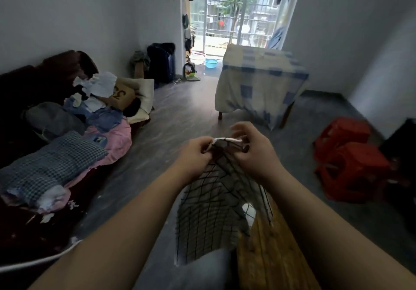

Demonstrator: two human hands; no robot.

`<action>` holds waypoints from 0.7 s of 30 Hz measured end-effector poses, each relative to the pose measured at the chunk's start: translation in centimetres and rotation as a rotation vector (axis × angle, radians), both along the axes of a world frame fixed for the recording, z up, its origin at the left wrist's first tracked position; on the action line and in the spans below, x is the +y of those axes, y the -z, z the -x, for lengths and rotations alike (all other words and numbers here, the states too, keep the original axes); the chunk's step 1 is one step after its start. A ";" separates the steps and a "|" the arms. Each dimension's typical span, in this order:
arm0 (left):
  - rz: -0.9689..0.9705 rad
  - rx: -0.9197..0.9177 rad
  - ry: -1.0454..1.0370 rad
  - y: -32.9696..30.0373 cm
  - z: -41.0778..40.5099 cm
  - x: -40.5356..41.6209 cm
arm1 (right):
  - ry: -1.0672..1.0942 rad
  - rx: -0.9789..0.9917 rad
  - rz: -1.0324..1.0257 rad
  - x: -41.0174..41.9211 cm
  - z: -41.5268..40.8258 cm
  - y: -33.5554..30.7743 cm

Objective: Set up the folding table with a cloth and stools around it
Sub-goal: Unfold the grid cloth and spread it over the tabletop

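A grey cloth with a black grid pattern (211,213) hangs down in front of me. My left hand (195,154) and my right hand (252,152) both pinch its bunched white top edge, close together at chest height. A wooden surface (270,256) shows below the cloth at the lower right. Two red plastic stools (346,154) stand on the floor to the right, side by side. Further back a table covered with a cream and blue checked cloth (261,80) stands near the balcony door.
A low bed (56,132) piled with clothes, pillows and a checked blanket fills the left side. Bags and dark clothes (161,62) lean on the far wall. Basins (210,62) lie at the balcony doorway. A dark object (400,145) stands at the right edge.
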State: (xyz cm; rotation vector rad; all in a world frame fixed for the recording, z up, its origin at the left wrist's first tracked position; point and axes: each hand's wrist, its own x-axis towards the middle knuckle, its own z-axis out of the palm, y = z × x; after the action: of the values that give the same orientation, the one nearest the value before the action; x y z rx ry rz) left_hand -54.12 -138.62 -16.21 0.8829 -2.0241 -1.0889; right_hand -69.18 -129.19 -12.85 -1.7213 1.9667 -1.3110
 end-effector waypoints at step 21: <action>-0.076 -0.053 0.190 -0.4 17.1 -21.6 | 0.356 -0.093 -0.097 -13.1 14.8 2.1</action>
State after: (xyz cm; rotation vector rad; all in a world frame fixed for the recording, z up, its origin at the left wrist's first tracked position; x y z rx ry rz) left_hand -71.20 -160.20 -15.80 0.7757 -2.1572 -1.2654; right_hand -83.94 -142.31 -14.94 -1.2817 2.3133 -1.3459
